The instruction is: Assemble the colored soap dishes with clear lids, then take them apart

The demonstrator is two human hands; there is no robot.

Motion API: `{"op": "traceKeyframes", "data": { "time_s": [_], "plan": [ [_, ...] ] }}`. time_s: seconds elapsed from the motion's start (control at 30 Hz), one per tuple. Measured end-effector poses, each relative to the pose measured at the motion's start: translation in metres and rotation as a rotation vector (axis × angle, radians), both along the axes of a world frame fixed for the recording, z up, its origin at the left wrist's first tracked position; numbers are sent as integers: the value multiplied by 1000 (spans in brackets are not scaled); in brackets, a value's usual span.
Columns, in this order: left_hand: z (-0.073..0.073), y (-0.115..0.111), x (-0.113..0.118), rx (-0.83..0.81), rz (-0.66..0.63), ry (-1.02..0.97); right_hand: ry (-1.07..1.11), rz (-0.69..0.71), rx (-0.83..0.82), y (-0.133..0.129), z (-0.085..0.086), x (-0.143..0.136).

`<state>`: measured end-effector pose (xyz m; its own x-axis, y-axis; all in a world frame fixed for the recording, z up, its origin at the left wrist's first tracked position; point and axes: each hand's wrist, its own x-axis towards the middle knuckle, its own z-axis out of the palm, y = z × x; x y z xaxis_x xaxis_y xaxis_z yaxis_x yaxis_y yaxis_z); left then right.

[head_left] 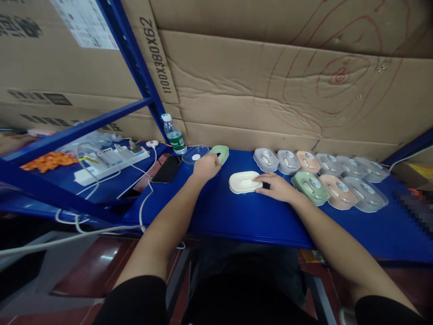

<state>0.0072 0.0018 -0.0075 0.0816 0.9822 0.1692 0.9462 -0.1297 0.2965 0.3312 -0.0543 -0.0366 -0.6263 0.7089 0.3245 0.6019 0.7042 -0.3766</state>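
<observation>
My left hand (206, 167) is at the back of the blue tabletop, its fingers curled on the near left edge of a light green oval plastic dish (223, 152). The fingers hide part of the dish. A clear oval lid (195, 154) with a round white sticker lies just left of that hand. In front of me sits a cream oval plastic dish (243, 181) with a raised middle. My right hand (275, 186) grips its right end between thumb and fingers.
Several lidded oval boxes (313, 187) in grey, pink and green stand in two rows at right. A water bottle (175, 135), a black phone (167, 169) and a white power strip (111, 164) with cables are at left. Cardboard (237, 81) walls the back; a blue frame (131, 58) rises at left.
</observation>
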Motion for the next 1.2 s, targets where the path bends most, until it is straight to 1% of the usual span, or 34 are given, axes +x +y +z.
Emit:
{"op": "traceKeyframes", "data": {
  "time_s": [0.1, 0.17, 0.23, 0.3, 0.37, 0.43, 0.5, 0.57, 0.63, 0.7, 0.77, 0.87, 0.93, 1.0, 1.1, 1.2],
  "plan": [
    [4, -1, -3, 51, 3, -124, 54, 63, -30, -5, 2, -5],
    [5, 0, -5, 118, -48, -263, 85, 98, -56, -8, 2, -8],
    [6, 2, -6, 191, -115, -459, 117, 94, -77, -11, 2, -11],
    [6, 5, -4, 225, -176, -691, 174, 44, -65, -12, 3, -13],
    [7, 5, 0, 185, -231, -899, 248, -48, -10, -12, 4, -14],
    [9, 2, 7, 84, -281, -1039, 299, -138, 59, -11, 4, -15],
    [11, -4, 16, -20, -302, -1110, 296, -170, 100, -10, 3, -15],
    [12, -10, 24, -83, -291, -1134, 260, -158, 117, -11, 1, -16],
    [12, -14, 30, -79, -278, -1117, 232, -160, 146, -11, 1, -17],
    [12, -17, 31, -19, -297, -1043, 232, -180, 186, -10, 1, -18],
    [13, -20, 29, 49, -321, -893, 228, -194, 204, -9, 1, -19],
    [15, -23, 24, 89, -330, -557, 191, -189, 161, -6, 1, -18],
    [15, -23, 22, 70, -346, -349, 163, -182, 115, -6, 1, -17],
    [15, -22, 21, 16, -355, -212, 133, -176, 68, -6, 0, -16],
    [11, -21, 22, -96, -335, -82, 59, -126, -14, -6, -2, -15],
    [8, -22, 26, -165, -324, 17, -2, -78, -77, -4, -2, -12]
  ]
}}
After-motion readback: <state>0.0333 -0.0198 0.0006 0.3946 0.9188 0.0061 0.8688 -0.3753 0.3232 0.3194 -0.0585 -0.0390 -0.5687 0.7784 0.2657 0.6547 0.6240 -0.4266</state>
